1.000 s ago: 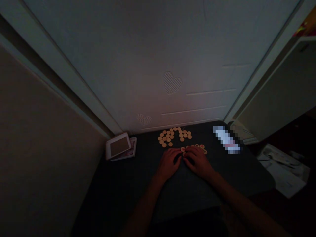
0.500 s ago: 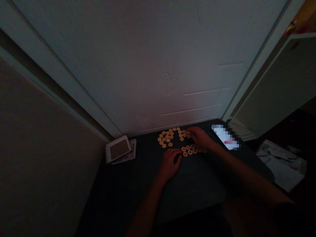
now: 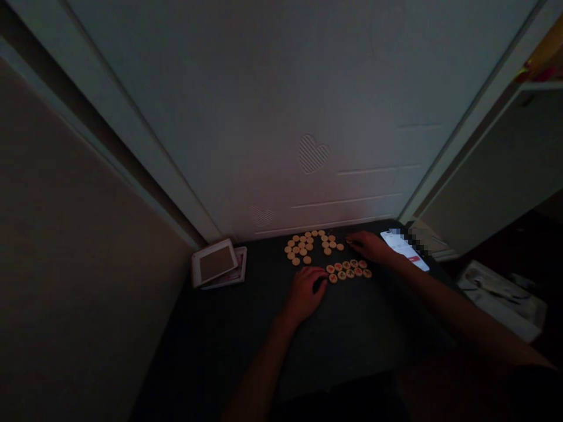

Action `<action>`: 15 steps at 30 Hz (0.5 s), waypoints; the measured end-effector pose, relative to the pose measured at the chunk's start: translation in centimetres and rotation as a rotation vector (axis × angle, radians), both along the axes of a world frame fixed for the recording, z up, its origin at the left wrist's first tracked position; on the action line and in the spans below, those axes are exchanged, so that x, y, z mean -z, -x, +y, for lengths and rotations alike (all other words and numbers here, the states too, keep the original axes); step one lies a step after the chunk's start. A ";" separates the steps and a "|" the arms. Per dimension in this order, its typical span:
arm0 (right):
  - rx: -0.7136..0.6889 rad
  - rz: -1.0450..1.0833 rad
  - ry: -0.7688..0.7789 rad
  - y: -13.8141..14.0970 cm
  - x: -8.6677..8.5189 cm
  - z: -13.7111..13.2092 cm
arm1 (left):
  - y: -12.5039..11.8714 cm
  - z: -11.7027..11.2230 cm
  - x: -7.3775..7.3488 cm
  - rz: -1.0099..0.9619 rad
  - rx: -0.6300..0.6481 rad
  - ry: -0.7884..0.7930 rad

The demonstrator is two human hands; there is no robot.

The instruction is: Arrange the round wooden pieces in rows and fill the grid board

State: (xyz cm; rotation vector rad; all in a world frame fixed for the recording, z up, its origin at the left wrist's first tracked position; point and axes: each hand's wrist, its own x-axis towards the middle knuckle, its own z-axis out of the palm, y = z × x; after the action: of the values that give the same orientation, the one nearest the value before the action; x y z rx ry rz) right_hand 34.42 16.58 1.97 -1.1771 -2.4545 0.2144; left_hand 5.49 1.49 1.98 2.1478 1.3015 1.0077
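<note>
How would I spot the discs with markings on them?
On the dark table, find the left hand. Just right of its fingertips, the marked discs lie in two rows. Their red or dark symbols set them apart from the plain discs nearer the pale panel.

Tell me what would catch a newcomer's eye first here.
The brightly lit, rectangular phone stands out first, near the right end of the dark table. Then come two neat rows of round, tan, marked discs, just right of the bare left hand.
</note>
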 end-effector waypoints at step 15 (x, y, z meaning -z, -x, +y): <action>0.209 0.300 -0.143 -3.3 0.6 -8.5 | -0.1 -0.6 -0.4 0.031 0.006 -0.028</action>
State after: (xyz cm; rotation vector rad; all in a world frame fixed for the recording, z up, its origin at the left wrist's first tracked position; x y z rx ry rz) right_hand 37.71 8.05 1.39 -1.2303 -2.0382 0.1400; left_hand 5.55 0.92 2.37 2.1950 1.3021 1.0000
